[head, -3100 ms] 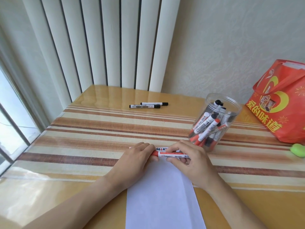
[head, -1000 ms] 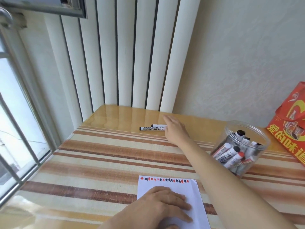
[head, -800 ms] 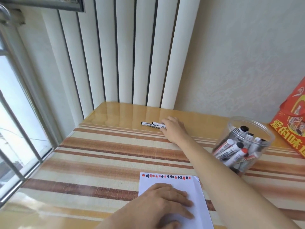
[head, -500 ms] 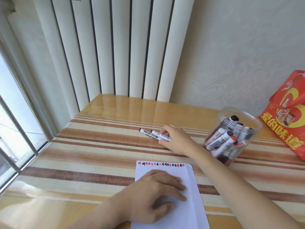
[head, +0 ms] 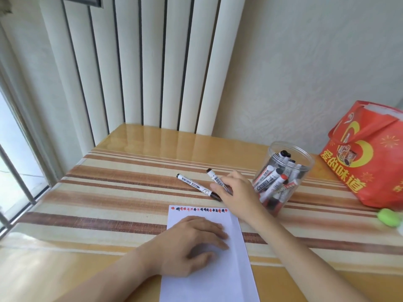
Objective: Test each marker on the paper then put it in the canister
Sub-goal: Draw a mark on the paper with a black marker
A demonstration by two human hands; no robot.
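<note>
The left hand (head: 192, 243) lies flat on the white paper (head: 209, 275), fingers straight. At 12 o'clock from it, the right hand (head: 235, 192) pinches one black marker (head: 217, 182). A second marker (head: 196, 187) lies beside it at 9 o'clock. The clear canister (head: 283, 175) of markers stands at 3 o'clock.

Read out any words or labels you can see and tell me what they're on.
"爱的味道": yellow characters on the red bag.
"M"-like letter: left marker on the table.
Barcode, unreadable: marker under the right hand.
Canister markers' labels: blurred.
Paper: red and black scribbles only.
</note>
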